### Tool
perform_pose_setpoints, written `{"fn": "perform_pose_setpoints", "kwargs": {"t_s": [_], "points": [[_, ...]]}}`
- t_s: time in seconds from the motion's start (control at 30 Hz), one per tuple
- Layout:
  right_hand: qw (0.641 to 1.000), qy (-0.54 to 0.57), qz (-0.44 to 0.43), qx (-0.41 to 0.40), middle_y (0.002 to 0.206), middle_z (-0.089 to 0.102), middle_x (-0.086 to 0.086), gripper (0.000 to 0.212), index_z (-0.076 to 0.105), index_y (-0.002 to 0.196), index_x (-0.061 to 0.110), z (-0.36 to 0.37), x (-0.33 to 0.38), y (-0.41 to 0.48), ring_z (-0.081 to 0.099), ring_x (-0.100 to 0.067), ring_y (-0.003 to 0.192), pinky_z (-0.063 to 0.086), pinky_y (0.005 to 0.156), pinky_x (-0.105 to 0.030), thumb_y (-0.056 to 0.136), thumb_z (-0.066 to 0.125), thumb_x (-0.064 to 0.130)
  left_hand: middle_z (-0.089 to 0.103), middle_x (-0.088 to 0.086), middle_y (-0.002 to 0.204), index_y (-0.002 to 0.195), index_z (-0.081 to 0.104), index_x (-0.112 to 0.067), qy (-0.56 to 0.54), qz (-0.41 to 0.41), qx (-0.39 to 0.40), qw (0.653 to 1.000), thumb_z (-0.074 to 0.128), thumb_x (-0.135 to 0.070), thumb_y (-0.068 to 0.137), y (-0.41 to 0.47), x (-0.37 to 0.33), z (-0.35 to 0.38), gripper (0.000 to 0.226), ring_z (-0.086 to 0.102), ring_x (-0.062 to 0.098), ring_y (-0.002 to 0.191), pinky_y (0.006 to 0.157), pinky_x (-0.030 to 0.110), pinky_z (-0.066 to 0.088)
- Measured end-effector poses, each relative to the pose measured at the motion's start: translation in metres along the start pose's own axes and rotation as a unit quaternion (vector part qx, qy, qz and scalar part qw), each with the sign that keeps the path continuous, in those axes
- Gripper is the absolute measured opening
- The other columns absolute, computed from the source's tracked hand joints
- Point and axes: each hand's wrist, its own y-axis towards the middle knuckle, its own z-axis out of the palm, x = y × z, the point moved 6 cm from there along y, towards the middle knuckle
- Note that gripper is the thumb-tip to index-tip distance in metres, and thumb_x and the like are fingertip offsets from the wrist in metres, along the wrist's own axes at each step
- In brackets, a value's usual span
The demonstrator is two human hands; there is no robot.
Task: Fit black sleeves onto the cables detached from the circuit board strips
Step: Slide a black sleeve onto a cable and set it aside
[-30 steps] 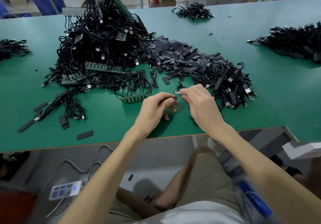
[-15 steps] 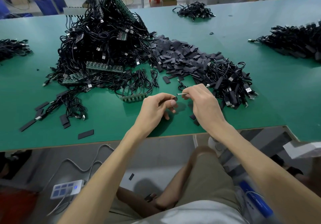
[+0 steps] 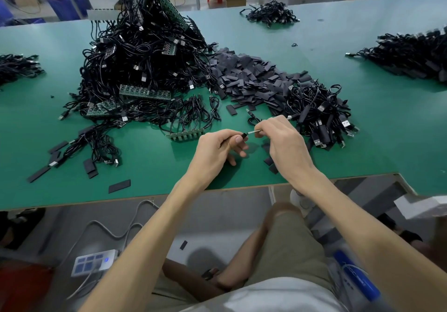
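Note:
My left hand [image 3: 219, 148] pinches a small black sleeve [image 3: 243, 135] between thumb and fingers, its open end facing right. My right hand [image 3: 283, 142] grips a black cable [image 3: 252, 120] whose metal end [image 3: 254, 131] points at the sleeve's mouth and touches it. Both hands hover just above the green table [image 3: 150, 164] near its front edge. The cable's loop trails behind my right fingers. A heap of loose black sleeves [image 3: 251, 79] lies behind my hands. A green circuit board strip [image 3: 186, 135] with cables attached rests just left of my left hand.
A tall tangle of cables and circuit board strips [image 3: 145, 55] rises at the back left. Sleeved cables [image 3: 319, 115] are piled at the right. More cable piles [image 3: 411, 55] lie at far right, back centre and far left. Stray sleeves [image 3: 89, 166] dot the front left.
My hands have drawn slightly apart and turned; the black sleeve now shows at my left fingertips with the cable's metal end meeting it.

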Motion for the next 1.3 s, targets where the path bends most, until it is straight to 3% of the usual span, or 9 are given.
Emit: {"fn": "perform_pose_setpoints", "kwargs": {"t_s": [0.3,0.53,0.87,1.13,1.3], "points": [[1.000,-0.010,-0.007,0.016,0.089,0.066,-0.008,0.033,0.067,0.095,0.001,-0.002,0.005,-0.001,0.060,-0.033,0.094,0.055,0.073,-0.050,0.080,0.048,-0.020,0.074,0.011,0.080,0.092,0.074,-0.018,-0.021,-0.013,-0.006,1.000,0.058,-0.003,0.101,0.000,0.001,0.000,0.024,0.072,0.023,0.068,0.051,0.029,0.054],[0.999,-0.022,-0.020,0.028,0.087,0.066,-0.009,0.031,0.067,0.093,0.001,-0.001,0.010,0.000,0.060,-0.034,0.091,0.053,0.073,-0.044,0.079,0.050,-0.021,0.071,0.023,0.083,0.096,0.077,-0.004,-0.046,-0.033,-0.024,0.998,0.062,0.002,0.097,-0.001,0.005,-0.004,0.016,0.067,0.021,0.066,0.052,0.029,0.056],[0.999,-0.041,-0.026,0.018,0.083,0.067,-0.008,0.026,0.069,0.091,0.001,-0.002,0.011,0.000,0.058,-0.033,0.083,0.046,0.074,-0.040,0.082,0.050,-0.015,0.070,0.023,0.083,0.096,0.077,-0.004,-0.042,-0.024,-0.032,0.998,0.062,0.004,0.095,-0.002,0.001,-0.006,0.017,0.066,0.024,0.066,0.051,0.031,0.057],[0.997,-0.052,-0.034,0.043,0.081,0.067,-0.007,0.023,0.071,0.093,0.002,0.002,0.010,-0.001,0.058,-0.033,0.081,0.048,0.075,-0.044,0.085,0.062,-0.017,0.070,0.001,0.076,0.087,0.076,-0.019,0.046,-0.017,-0.048,0.998,0.052,0.017,0.090,-0.002,0.003,-0.006,0.043,0.062,0.015,0.065,0.051,0.038,0.057],[0.996,-0.060,-0.038,0.051,0.081,0.067,-0.008,0.023,0.072,0.095,0.003,0.004,0.011,-0.001,0.059,-0.034,0.080,0.050,0.075,-0.045,0.084,0.063,-0.016,0.070,0.001,0.078,0.092,0.077,-0.019,0.083,-0.012,-0.062,0.995,0.056,0.012,0.093,-0.001,0.004,-0.009,0.038,0.061,0.027,0.066,0.055,0.042,0.056]]}}
